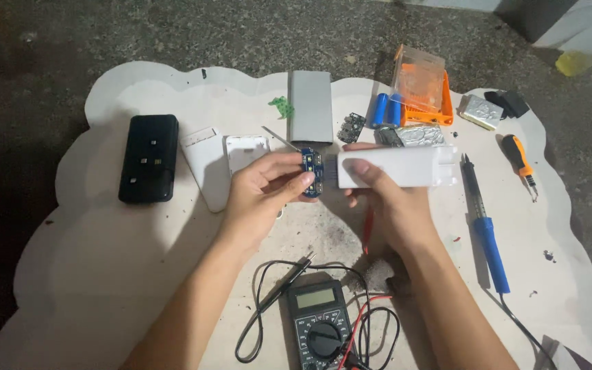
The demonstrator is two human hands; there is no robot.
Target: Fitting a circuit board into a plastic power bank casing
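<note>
Seen from above, over a white scalloped mat (104,274): the left hand (262,195) pinches a small blue circuit board (312,173) between thumb and fingers, just beside the open end of a white power bank casing (399,166) gripped by the right hand (385,202). A digital multimeter (320,322) lies below, a blue soldering iron (486,229) to the right

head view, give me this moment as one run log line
left hand: pinches blue circuit board | right hand: holds white case | multimeter: near edge
</note>
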